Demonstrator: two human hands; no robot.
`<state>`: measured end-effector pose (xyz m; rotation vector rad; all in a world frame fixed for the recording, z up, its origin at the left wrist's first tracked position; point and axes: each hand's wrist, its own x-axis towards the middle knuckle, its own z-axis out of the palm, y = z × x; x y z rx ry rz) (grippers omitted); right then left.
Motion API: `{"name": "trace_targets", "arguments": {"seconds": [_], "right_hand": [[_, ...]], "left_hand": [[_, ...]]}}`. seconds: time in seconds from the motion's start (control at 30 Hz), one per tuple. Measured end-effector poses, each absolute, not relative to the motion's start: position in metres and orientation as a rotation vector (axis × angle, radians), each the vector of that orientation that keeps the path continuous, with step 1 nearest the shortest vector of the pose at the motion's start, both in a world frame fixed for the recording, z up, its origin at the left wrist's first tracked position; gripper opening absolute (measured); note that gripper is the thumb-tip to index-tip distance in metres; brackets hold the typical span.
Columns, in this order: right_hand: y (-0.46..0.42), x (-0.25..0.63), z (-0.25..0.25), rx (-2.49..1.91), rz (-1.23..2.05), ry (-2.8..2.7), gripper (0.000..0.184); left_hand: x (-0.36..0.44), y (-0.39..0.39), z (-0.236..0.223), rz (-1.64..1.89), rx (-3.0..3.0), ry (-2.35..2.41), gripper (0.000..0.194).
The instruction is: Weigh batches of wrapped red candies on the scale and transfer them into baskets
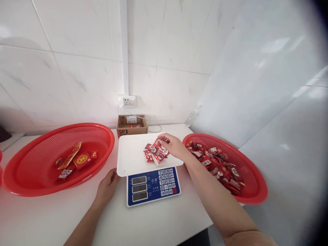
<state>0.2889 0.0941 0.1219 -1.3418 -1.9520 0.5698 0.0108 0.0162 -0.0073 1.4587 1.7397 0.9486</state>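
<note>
A white-topped digital scale (pixel 153 186) with a blue keypad panel stands on the table. On its white weighing tray (pixel 132 150) lie several small red wrapped snack packets (pixel 151 148) in a loose pile. My right hand (pixel 172 145) reaches over the pile from the right, thumb and fingers pinched on a red packet at its top edge. My left hand (pixel 109 184) rests on the table by the tray's near left corner. Its fingers are curled together, and whatever they may hold is hidden.
A red mesh basket (pixel 15 177) on the left holds a few red and gold packets. Another red basket (pixel 252 171) at the right holds many red packets. Behind the scale are a small cardboard box (pixel 132 130), a wall socket (pixel 126 101) and a crumpled clear plastic piece (pixel 192 117).
</note>
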Motion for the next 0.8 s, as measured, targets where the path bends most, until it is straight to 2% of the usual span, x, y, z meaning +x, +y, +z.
{"name": "trace_targets", "arguments": {"seconds": [0.2,0.5,0.63,0.8], "right_hand": [[0.099,0.265,0.119,-1.322,0.571,-2.072,0.023],[0.101,0.279,0.117,-1.395,0.493,-1.964,0.026],[0.103,0.28,0.11,-1.375,0.519,-1.933,0.032],[0.098,0.286,0.113,-1.379,0.402,-1.867,0.037]], "left_hand": [[0.012,0.014,-0.005,0.985,1.446,1.708,0.04],[0.011,0.016,-0.01,0.971,1.442,1.707,0.036],[0.012,0.015,-0.008,0.97,1.447,1.71,0.034],[0.013,0.014,-0.009,0.958,1.458,1.722,0.034]]}}
